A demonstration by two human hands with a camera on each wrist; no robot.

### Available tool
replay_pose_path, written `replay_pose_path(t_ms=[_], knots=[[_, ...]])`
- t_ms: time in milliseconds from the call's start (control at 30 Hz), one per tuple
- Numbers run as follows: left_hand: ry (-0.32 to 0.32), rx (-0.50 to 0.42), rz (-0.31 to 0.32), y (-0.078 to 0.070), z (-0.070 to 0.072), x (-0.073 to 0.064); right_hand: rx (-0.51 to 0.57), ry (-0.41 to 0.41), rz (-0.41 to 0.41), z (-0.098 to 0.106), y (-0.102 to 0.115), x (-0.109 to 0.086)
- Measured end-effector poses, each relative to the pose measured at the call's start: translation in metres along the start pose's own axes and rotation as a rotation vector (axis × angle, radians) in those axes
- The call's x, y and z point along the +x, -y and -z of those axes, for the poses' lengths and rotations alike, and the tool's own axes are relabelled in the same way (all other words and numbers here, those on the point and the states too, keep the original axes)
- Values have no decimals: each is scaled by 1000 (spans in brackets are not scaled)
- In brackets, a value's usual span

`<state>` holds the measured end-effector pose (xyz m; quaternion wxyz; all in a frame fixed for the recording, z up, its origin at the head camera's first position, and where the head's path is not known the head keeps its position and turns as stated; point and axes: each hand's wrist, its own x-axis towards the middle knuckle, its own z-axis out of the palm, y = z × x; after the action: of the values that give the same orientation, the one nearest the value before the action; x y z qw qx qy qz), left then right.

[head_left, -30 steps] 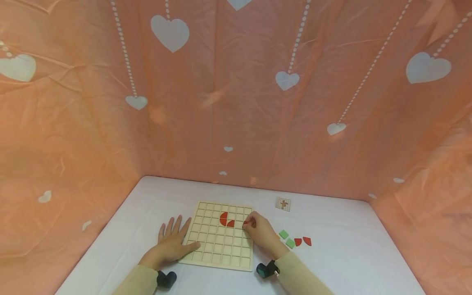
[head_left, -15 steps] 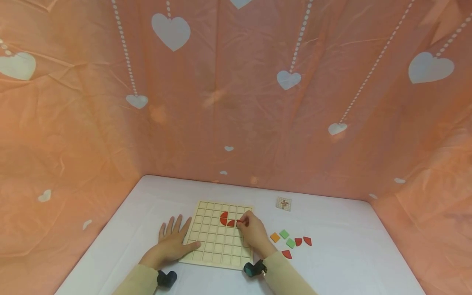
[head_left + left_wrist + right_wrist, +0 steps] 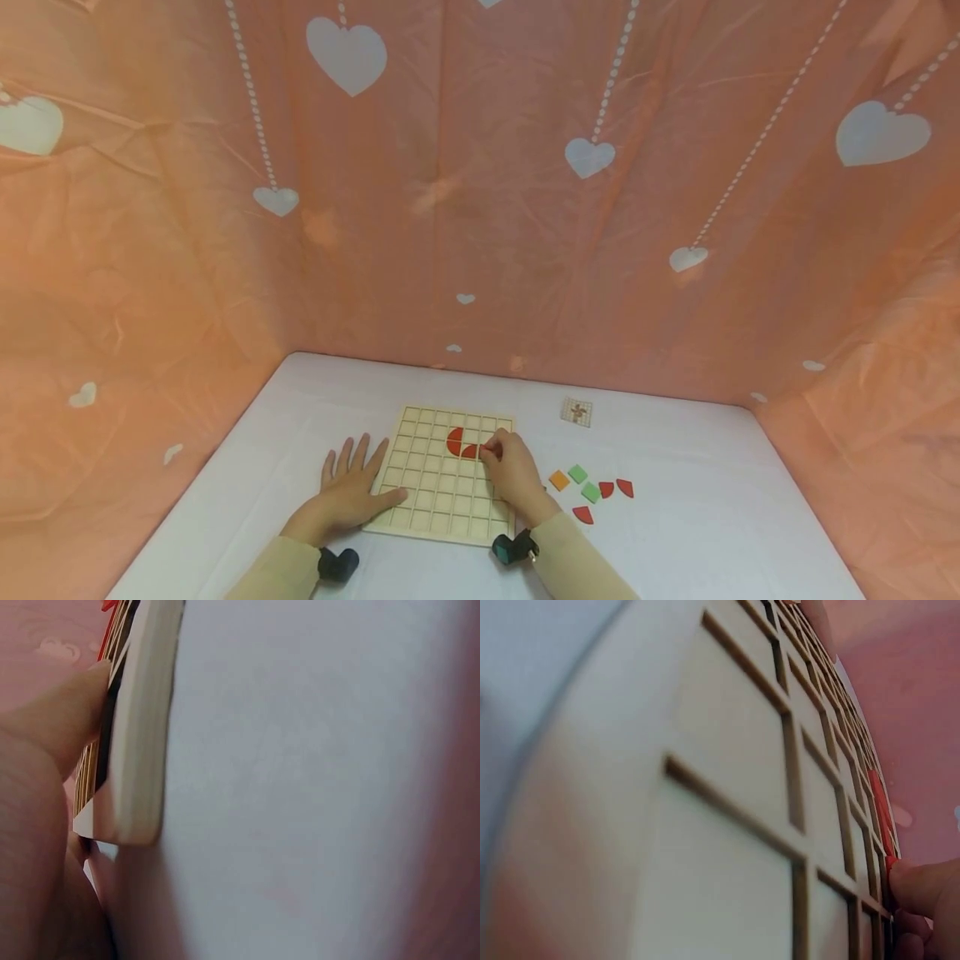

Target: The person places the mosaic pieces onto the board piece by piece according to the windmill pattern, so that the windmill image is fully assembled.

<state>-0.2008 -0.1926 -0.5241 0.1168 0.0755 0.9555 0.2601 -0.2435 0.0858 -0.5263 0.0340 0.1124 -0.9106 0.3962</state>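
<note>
A red piece (image 3: pixel 482 450) is pinched in the right hand (image 3: pixel 516 473) at the far right part of the grid board (image 3: pixel 420 503), just right of the red quarter-circles (image 3: pixel 454 443) lying in its cells. The left hand (image 3: pixel 348 492) lies spread at the board's left edge, thumb on top. Right of the board are an orange square (image 3: pixel 559 480), green squares (image 3: pixel 591 492) and loose red pieces (image 3: pixel 583 516); a patterned card (image 3: pixel 577 412) lies beyond them. Fingers cover most of the pinched piece, hiding its direction and long axis.
</note>
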Motion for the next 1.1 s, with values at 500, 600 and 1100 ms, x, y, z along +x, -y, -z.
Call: replay_pose_path(t_ms=[500,600,1100], knots=[[-4,-3,-6,-2,0,-1,-197,-22,126,3,0,-5],[2,3,7,0,0,-1,-218,19,133,12,2,-9],[-5,-18,5,1,-1,0,-83,56,-66,89,-31,-41]])
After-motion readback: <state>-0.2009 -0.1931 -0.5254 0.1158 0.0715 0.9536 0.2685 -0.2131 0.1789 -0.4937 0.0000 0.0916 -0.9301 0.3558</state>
